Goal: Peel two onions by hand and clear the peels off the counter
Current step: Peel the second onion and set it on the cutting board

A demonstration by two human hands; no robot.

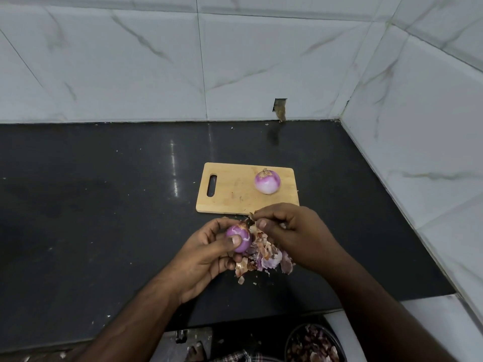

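Holding the second onion (pixel 238 241) above the dark desk (pixel 104 205), the left hand (pixel 209 257) curls its fingers (pixel 236 240) round it, thumb pressed on the smooth purple flesh; the right hand (pixel 287 231) pinches a dry scrap of peel (pixel 252 215) between thumb and fingertips, just beside the onion; a heap of peels (pixel 264 254) lies on the desk beneath both hands; the first onion (pixel 267 182), peeled, sits on the wooden cutting board (pixel 230 194). Bare flesh likely feels slick and firm (a cupped grip suits it); papery skins are light and brittle, best gathered by the handful; no writing or brand is readable.
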